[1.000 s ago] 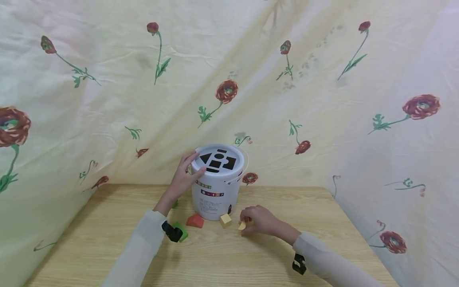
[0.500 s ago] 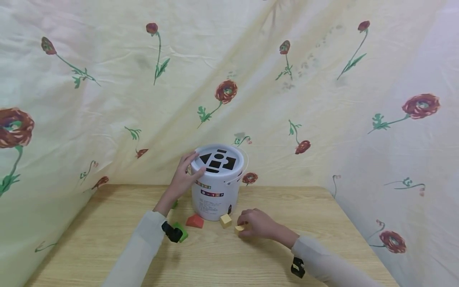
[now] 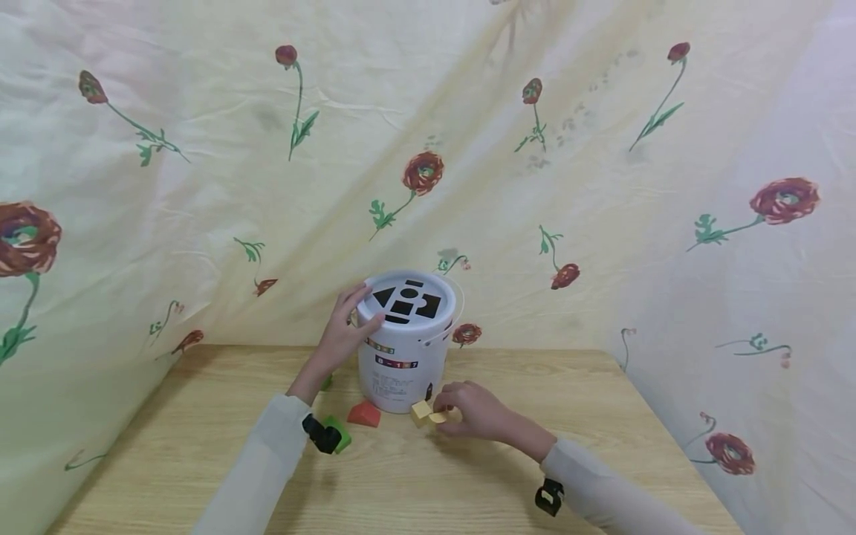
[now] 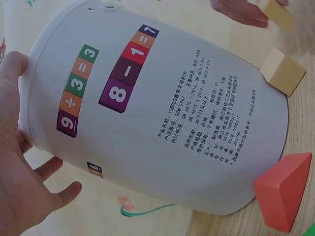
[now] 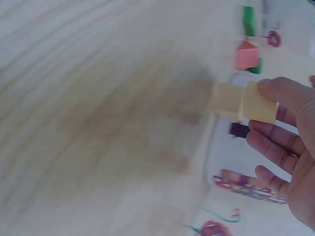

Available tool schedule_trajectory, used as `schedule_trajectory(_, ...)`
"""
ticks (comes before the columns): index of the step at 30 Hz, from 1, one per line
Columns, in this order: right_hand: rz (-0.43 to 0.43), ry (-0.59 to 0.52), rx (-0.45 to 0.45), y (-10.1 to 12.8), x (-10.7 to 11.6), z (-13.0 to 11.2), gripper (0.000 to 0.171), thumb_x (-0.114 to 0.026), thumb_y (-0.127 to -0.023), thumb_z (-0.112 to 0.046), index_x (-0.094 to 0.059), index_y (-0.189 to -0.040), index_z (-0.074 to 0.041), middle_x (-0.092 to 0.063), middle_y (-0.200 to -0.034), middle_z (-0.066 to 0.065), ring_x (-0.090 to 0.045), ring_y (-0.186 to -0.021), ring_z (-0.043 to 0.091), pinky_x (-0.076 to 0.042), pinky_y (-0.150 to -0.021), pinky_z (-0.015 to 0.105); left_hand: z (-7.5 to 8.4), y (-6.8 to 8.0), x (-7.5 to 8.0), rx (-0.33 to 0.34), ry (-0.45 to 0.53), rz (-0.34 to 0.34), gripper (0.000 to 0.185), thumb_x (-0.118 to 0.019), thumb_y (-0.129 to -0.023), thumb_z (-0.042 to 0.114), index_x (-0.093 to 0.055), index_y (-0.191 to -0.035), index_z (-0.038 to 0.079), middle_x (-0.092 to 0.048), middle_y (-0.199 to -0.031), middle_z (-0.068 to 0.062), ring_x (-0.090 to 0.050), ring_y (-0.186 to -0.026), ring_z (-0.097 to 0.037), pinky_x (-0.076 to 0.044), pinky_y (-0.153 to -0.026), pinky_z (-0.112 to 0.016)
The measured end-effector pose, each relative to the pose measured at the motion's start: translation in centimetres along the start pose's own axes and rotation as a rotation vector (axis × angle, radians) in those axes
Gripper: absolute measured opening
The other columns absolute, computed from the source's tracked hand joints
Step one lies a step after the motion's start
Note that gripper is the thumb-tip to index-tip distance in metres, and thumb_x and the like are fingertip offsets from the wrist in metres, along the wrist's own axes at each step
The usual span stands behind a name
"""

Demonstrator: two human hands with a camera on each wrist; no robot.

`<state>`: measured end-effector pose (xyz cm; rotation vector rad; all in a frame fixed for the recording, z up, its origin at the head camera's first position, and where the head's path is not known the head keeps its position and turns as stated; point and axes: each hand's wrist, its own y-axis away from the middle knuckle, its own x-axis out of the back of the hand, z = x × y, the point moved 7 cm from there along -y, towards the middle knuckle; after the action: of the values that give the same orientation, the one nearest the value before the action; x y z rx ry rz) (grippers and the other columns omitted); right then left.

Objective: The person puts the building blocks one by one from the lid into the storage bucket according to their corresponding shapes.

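A white bucket (image 3: 403, 371) with shaped holes in its lid (image 3: 431, 318) stands upright on the table. My left hand (image 3: 343, 336) rests on the left of the lid's rim, thumb and fingers spread. The right hand (image 3: 478, 412) pinches a pale yellow block (image 5: 260, 102) between thumb and fingers, low at the bucket's front right. Another pale yellow block (image 4: 283, 70) sits at the bucket's foot; the held block overlaps it in the head and right wrist views. A red wedge-like block (image 4: 283, 191) lies to its left, by the bucket's base.
A green block (image 3: 339, 434) lies near the left wrist, partly covered by the wrist camera. Another green piece (image 3: 326, 383) shows behind the left forearm. The bucket's thin handle (image 3: 461, 305) hangs at its right. Flowered cloth (image 3: 508, 223) surrounds the wooden table (image 3: 568, 401).
My right hand carries the pale yellow block leftward, up close to the other yellow block. The left hand stays on the lid's rim; the bucket keeps its place.
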<state>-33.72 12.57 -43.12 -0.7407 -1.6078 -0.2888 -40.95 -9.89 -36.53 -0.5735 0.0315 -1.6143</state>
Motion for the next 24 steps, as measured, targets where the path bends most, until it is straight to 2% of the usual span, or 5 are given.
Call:
schedule_trajectory(7,0.085,-0.050,0.046,-1.2,3.4,-1.7,0.013,-0.080,-0.086,-0.019,-0.075,-0.096,-0.012,-0.072,-0.089,-0.004,-0.067,-0.082,0.012,-0.057,-0.076,0.024,0.1,0.1,0.0,-0.005,0.002,0.001,0.072,-0.067,-0.097,0.041,-0.037,-0.159,0.019,-0.020,-0.168,-0.005,-0.025,-0.153,-0.036,-0.032,-0.119,-0.064)
schedule_trajectory(12,0.139,-0.082,0.041,-2.2,6.9,-2.9,0.017,-0.081,-0.087,-0.019,-0.074,-0.101,-0.013,-0.074,-0.095,-0.005,-0.066,-0.087,0.008,-0.059,-0.080,0.023,0.0,0.0,0.0,-0.006,0.004,0.002,0.072,-0.067,-0.097,0.041,-0.038,-0.158,0.018,-0.021,-0.168,-0.005,-0.025,-0.153,-0.036,-0.032,-0.119,-0.064)
schedule_trajectory(17,0.241,-0.079,0.066,-3.2,10.7,-4.2,0.021,-0.083,-0.085,-0.018,-0.075,-0.102,-0.010,-0.075,-0.098,-0.002,-0.066,-0.089,0.009,-0.059,-0.082,0.027,0.0,0.0,0.0,-0.007,0.007,0.002,0.071,-0.067,-0.097,0.040,-0.038,-0.158,0.019,-0.021,-0.168,-0.005,-0.025,-0.153,-0.036,-0.032,-0.119,-0.064)
schedule_trajectory(24,0.349,-0.087,0.048,-4.5,13.8,-4.7,0.020,-0.083,-0.086,-0.019,-0.075,-0.101,-0.009,-0.074,-0.095,0.001,-0.066,-0.088,0.020,-0.058,-0.067,0.038,0.1,0.1,0.1,-0.013,0.001,0.007,0.071,-0.067,-0.097,0.039,-0.038,-0.158,0.018,-0.021,-0.168,-0.005,-0.025,-0.153,-0.036,-0.033,-0.119,-0.063)
